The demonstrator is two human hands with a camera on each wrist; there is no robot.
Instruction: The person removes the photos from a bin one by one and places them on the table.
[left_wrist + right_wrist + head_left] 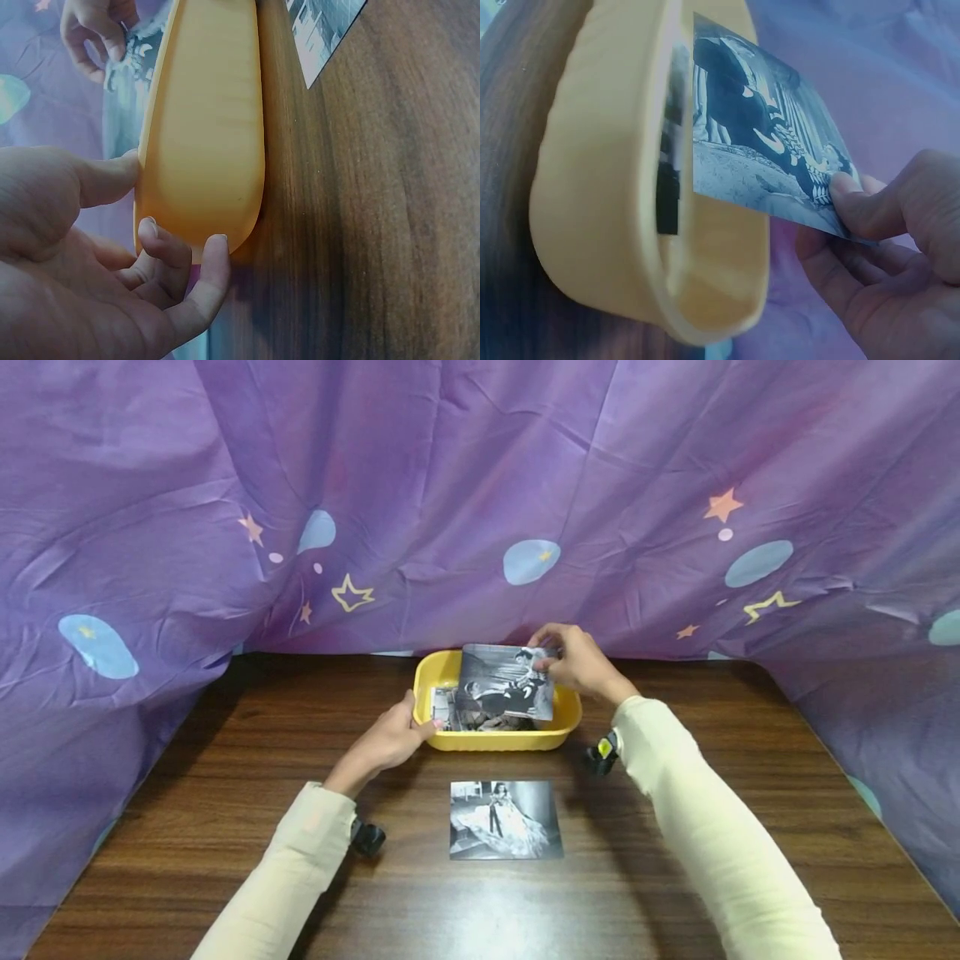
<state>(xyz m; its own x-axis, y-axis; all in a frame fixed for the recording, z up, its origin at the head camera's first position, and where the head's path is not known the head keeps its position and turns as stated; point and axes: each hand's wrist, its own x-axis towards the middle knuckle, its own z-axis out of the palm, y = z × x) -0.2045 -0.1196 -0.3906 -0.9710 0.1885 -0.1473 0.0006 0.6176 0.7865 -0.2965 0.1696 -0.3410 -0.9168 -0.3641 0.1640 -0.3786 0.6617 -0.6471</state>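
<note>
My right hand (577, 662) pinches a black-and-white photo (498, 681) by its right edge, thumb on the printed face, as the right wrist view shows. The photo is tilted over a yellow plastic tub (498, 741). My left hand (392, 733) grips the tub's left end, with the thumb over the rim and fingers curled at the outer wall in the left wrist view. Inside the tub lie other photos (444, 708), partly hidden under the held one. On the table in front of the tub lies a photo (506, 820) of a figure in a wide pale gown.
The brown wood-grain table (247, 827) reaches back to a purple curtain (420, 485) with stars and blue ovals, close behind the tub. Small black devices (367, 839) are strapped at both wrists, over pale yellow sleeves (705, 827). A light glares on the near table surface.
</note>
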